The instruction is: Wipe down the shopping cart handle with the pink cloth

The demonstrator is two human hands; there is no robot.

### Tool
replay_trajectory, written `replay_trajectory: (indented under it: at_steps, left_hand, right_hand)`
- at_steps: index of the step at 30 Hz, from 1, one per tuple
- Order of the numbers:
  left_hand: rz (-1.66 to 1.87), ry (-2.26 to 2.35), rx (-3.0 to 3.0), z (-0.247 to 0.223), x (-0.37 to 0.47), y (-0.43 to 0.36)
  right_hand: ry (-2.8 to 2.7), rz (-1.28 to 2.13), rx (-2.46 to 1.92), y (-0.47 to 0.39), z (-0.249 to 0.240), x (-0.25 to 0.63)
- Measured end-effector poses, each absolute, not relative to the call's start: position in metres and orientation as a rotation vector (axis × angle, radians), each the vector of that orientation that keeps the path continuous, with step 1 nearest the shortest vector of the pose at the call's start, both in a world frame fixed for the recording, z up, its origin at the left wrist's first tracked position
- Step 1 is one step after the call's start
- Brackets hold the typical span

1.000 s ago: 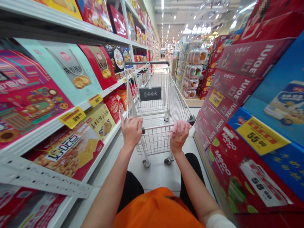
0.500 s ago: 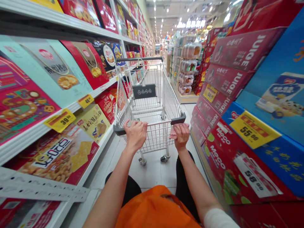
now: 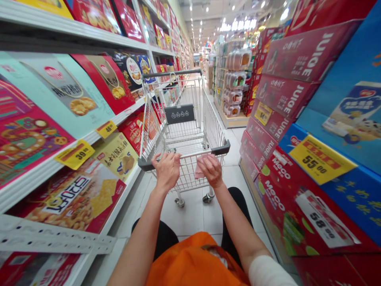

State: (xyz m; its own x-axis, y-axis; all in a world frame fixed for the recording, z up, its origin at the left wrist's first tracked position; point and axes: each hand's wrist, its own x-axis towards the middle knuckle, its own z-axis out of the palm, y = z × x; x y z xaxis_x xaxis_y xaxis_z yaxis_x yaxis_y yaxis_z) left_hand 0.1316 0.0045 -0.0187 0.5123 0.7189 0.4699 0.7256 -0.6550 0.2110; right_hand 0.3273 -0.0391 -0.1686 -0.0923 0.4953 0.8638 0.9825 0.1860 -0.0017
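Note:
A wire shopping cart (image 3: 181, 139) stands in front of me in the aisle, and nothing lies in its basket. My left hand (image 3: 167, 169) is closed on the left part of the cart's handle bar, beside its dark end piece. Away from the right end piece, my right hand (image 3: 210, 169) is closed round a small crumpled pink cloth (image 3: 199, 171) close to the bar. Whether those fingers also touch the bar I cannot make out. A dark sign plate (image 3: 179, 114) hangs inside the far part of the cart.
White shelves (image 3: 89, 33) with boxed biscuits and yellow price tags run along the left. Stacked red JUICE cartons (image 3: 279, 95) and a blue carton (image 3: 336, 119) line the right side close by. Farther ahead stands a pallet display (image 3: 233, 89). Tiled floor (image 3: 190, 218) lies between.
My right hand has moved left along the bar, away from the dark end piece, with the pink cloth in it. The cart appears slightly farther left and turned. My left hand stays on the bar.

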Motion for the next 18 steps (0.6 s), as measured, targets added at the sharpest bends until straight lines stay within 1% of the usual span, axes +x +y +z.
replay_trajectory:
  at_steps: [4,6,8,10,13,16,18]
  left_hand:
    - [-0.837,-1.295,-2.714,-0.019,0.134,0.005]
    - [-0.844,-1.293,-2.711,-0.02,0.136,0.004]
    - [-0.847,-1.289,-2.71,-0.02,0.137,0.004]
    - [-0.846,-1.293,-2.705,-0.02,0.137,0.004]
    - [-0.844,-1.291,-2.693,-0.02,0.134,0.005]
    - [-0.829,-1.276,-2.69,-0.02,0.131,0.007]
    - [-0.817,-1.271,-2.693,-0.021,0.13,0.007]
  right_hand:
    - [-1.378,-0.894,-1.507,-0.051,-0.181,0.356]
    - [-1.136,-0.91,-1.557,-0.048,-0.189,0.347]
    - [-1.015,-0.899,-1.582,-0.041,-0.195,0.327]
    - [-1.098,-0.892,-1.579,-0.033,-0.198,0.3]
    - [-1.489,-0.893,-1.467,-0.026,-0.196,0.27]
    - [-1.71,-0.897,-1.322,-0.031,-0.192,0.272]
    - [-1.68,-0.927,-1.282,-0.04,-0.191,0.289]
